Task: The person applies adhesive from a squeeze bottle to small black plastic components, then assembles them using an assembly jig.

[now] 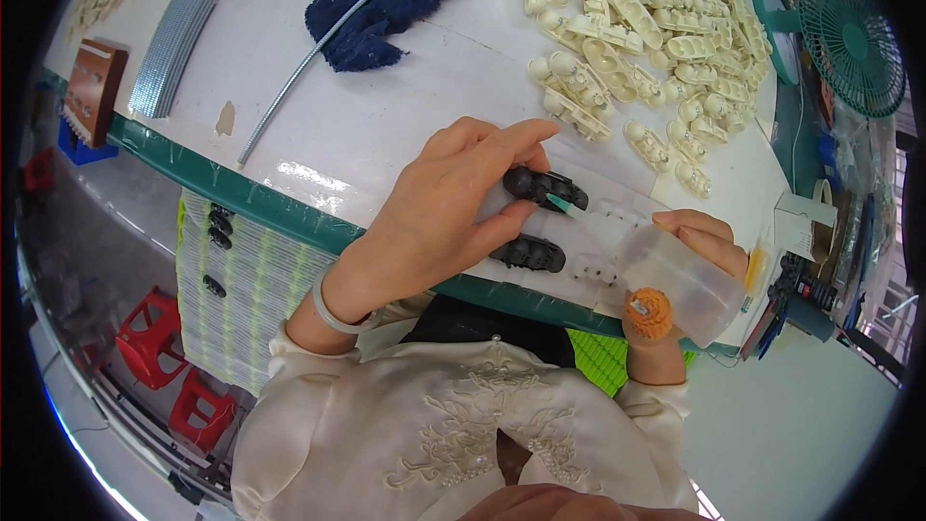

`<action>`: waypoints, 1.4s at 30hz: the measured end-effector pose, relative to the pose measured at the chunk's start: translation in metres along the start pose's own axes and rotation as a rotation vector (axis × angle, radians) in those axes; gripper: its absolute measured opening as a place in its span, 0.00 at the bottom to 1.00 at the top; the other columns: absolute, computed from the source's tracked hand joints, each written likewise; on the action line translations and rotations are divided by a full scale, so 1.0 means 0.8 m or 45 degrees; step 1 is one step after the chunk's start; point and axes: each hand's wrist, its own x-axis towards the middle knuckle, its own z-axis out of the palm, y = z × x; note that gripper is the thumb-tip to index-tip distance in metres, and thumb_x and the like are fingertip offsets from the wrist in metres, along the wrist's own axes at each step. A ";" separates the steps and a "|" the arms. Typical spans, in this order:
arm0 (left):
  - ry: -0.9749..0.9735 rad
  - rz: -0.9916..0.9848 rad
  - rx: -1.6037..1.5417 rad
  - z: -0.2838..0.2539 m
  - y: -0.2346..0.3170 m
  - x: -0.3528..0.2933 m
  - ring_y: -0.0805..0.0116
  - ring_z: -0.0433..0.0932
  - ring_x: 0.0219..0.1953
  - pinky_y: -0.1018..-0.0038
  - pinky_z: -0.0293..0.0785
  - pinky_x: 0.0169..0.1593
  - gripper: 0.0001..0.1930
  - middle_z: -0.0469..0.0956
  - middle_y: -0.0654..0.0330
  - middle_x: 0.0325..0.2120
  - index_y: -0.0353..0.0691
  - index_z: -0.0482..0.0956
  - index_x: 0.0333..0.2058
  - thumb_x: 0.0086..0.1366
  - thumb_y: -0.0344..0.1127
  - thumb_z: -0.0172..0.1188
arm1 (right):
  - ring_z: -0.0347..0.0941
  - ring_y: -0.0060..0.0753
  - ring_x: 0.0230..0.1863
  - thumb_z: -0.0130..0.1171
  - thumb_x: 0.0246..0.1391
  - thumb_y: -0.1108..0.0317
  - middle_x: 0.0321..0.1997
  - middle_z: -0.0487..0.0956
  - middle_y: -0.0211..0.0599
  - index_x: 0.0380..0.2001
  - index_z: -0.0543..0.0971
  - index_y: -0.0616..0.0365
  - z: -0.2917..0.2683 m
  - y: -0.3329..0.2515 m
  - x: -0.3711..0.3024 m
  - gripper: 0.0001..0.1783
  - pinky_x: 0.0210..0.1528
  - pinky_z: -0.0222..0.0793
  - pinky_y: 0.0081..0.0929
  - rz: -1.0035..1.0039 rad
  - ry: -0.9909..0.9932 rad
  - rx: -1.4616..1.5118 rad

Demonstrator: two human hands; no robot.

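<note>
My left hand (444, 198) has thumb and fingers around a dark, bumpy moulded part (545, 188), steadying it on the white tabletop. A second dark part of the same kind (529, 254) lies just nearer to me. My right hand (709, 239) is wrapped around a translucent squeeze bottle (680, 280), tilted with its nozzle toward the left. The bottle's teal tip (559, 203) is at the held part; whether it touches is hard to tell. Small whitish pieces (593, 268) show beside the bottle, partly hidden by it.
A large heap of cream moulded parts (656, 19) covers the far right of the table. A navy cloth (386, 0) lies under a thin metal tube (328, 43) at the back. Farther left are a silvery block (172, 53) and a brown box (95, 92). A green fan (849, 39) stands right.
</note>
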 end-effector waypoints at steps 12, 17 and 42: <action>-0.020 -0.045 0.005 0.001 0.003 0.000 0.67 0.70 0.40 0.75 0.68 0.44 0.31 0.76 0.63 0.36 0.39 0.68 0.51 0.43 0.20 0.62 | 0.72 0.37 0.36 0.67 0.39 0.68 0.35 0.73 0.50 0.38 0.67 0.65 0.003 0.003 -0.001 0.24 0.35 0.70 0.23 0.001 0.043 0.077; -0.013 -0.039 0.019 0.002 0.005 0.000 0.66 0.71 0.40 0.76 0.68 0.44 0.31 0.77 0.63 0.35 0.39 0.68 0.51 0.43 0.20 0.62 | 0.73 0.38 0.37 0.71 0.35 0.66 0.38 0.74 0.55 0.39 0.68 0.68 -0.006 0.003 -0.002 0.29 0.37 0.71 0.26 -0.064 0.023 0.069; -0.003 -0.033 0.040 0.003 0.005 0.002 0.68 0.72 0.38 0.76 0.68 0.44 0.32 0.77 0.62 0.35 0.38 0.68 0.51 0.42 0.20 0.63 | 0.72 0.38 0.37 0.70 0.37 0.65 0.39 0.74 0.56 0.39 0.67 0.67 -0.009 0.007 -0.006 0.29 0.37 0.70 0.26 -0.032 0.033 0.134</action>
